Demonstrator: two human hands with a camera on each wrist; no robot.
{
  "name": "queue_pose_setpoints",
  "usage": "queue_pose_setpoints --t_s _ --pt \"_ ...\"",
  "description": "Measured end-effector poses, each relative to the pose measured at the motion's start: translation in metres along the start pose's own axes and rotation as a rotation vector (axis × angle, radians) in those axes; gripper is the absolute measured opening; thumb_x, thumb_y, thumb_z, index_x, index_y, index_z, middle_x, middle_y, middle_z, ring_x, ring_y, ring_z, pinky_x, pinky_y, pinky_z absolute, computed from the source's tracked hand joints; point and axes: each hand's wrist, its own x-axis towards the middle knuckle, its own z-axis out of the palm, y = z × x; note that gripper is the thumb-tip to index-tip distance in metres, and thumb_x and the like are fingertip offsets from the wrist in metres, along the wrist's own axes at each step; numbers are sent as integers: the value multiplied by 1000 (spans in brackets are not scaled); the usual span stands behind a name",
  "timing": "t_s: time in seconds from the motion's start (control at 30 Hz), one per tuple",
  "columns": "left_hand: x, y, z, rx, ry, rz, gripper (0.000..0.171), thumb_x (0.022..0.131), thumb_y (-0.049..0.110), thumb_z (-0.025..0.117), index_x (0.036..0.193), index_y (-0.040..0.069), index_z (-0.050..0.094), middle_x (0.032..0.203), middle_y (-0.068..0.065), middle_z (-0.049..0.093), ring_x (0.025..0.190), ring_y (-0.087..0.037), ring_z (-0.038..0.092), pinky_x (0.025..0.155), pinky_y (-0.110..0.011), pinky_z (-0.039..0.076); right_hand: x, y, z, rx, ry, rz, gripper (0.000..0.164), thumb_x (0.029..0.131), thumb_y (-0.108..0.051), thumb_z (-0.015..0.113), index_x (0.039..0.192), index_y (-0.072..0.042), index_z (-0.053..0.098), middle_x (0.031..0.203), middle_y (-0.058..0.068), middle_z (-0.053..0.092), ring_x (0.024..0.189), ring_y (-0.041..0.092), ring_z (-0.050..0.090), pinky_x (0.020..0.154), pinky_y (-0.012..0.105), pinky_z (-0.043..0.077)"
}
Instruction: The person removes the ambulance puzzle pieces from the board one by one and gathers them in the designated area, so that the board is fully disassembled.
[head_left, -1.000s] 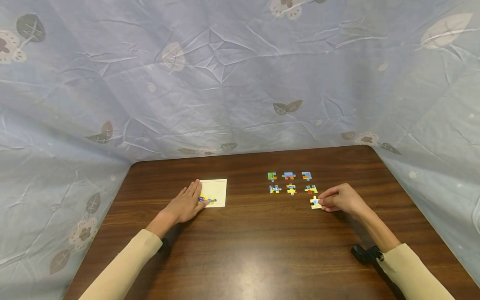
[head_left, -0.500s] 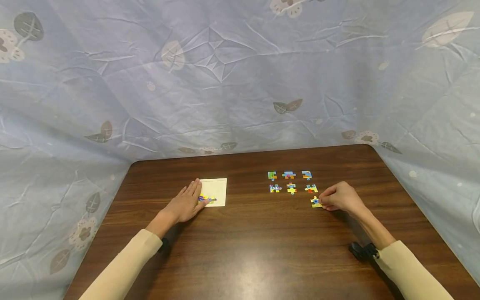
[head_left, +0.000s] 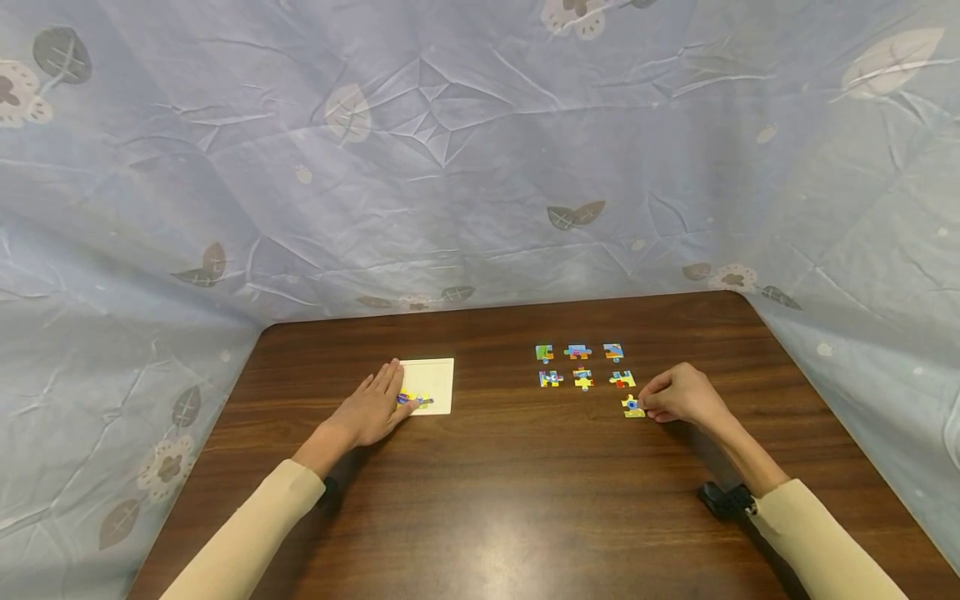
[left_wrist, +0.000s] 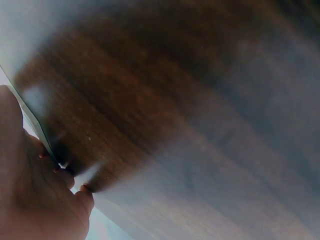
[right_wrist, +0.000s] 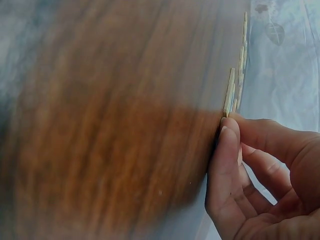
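My right hand [head_left: 686, 396] pinches a jigsaw puzzle piece [head_left: 632, 406] by its right edge, between thumb and fingertips. Yellow with a blue round spot, this piece sits low at the table, just nearer than the rows of other pieces. Edge-on in the right wrist view, the held piece [right_wrist: 229, 92] shows as a thin pale strip. Over on the left, my left hand [head_left: 367, 408] rests flat with straight fingers on the left side of a cream puzzle tray [head_left: 438, 379]. Yellow and purple pieces [head_left: 423, 401] lie in the tray's lower part, partly hidden by that hand.
Two rows of loose puzzle pieces [head_left: 582, 379] lie right of the tray, spaced apart. The dark wooden table [head_left: 480, 492] ends at a patterned grey-blue cloth [head_left: 480, 208] behind and on both sides. A black wrist device [head_left: 726, 500] sits at the right cuff.
The pinched piece has turned in my right hand, so its yellow edge now faces the near side. My right wrist has shifted slightly left. My left hand has stayed in place.
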Motion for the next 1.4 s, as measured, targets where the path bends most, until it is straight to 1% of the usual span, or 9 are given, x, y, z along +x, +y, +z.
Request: queue_pose_setpoints --t_s 0.27,0.6,0.73,0.8,0.9,0.97,1.1,1.23,1.4 --pt "1 -1 3 -8 -5 2 83 113 52 35 166 -7 10 176 -26 4 165 -43 11 133 -62 15 -1 2 -1 10 -5 10 15 97 -4 70 99 8 79 82 9 80 70 14 75 65 31 66" --pt "1 -1 2 5 -3 4 83 113 53 35 166 -6 9 176 -25 4 165 -42 11 133 -62 15 -2 4 -1 20 -8 -10 15 96 -4 71 99 9 78 85 10 80 72 14 76 65 30 66" --pt "0 0 1 10 -6 5 83 113 53 35 166 -6 9 176 -25 4 165 -42 11 133 -62 15 -3 3 -7 46 -28 -28 17 98 -5 71 104 9 78 93 14 81 77 15 77 69 31 67" --pt "0 1 1 10 -10 5 83 113 53 35 166 -6 9 176 -25 4 165 -42 10 134 -61 15 -4 0 -12 74 -33 -46 20 99 -5 70 108 11 77 100 18 80 80 17 78 73 32 67" --pt "1 1 1 8 -7 7 83 113 53 34 166 -6 9 176 -25 4 165 -43 10 133 -62 15 -4 -13 -22 99 -18 -91 24 101 -8 70 113 12 75 109 24 79 86 21 79 78 36 68" --pt "1 1 1 6 -4 5 83 113 53 34 166 -6 9 176 -25 4 165 -43 10 133 -62 15 -4 -25 -27 94 -4 -129 27 101 -11 70 115 12 74 111 26 78 87 23 80 80 38 68" --pt "1 0 0 0 -11 -5 84 113 54 34 166 -5 8 176 -24 3 165 -42 9 134 -61 14 -3 -53 -32 50 26 -191 30 100 -19 74 116 7 76 107 22 80 84 19 80 79 36 68" --pt "1 0 0 -19 -9 -9 83 113 53 35 166 -6 9 176 -25 3 165 -42 9 134 -62 14 2 -80 -26 38 33 -260 30 99 -24 75 114 2 77 103 18 81 81 14 78 78 33 67" --pt "0 -2 0 -18 1 1 82 114 52 34 166 -5 9 176 -25 4 165 -42 10 134 -62 14 14 -109 -8 17 28 -339 25 99 -29 76 108 -5 80 99 17 81 78 16 77 74 31 65"
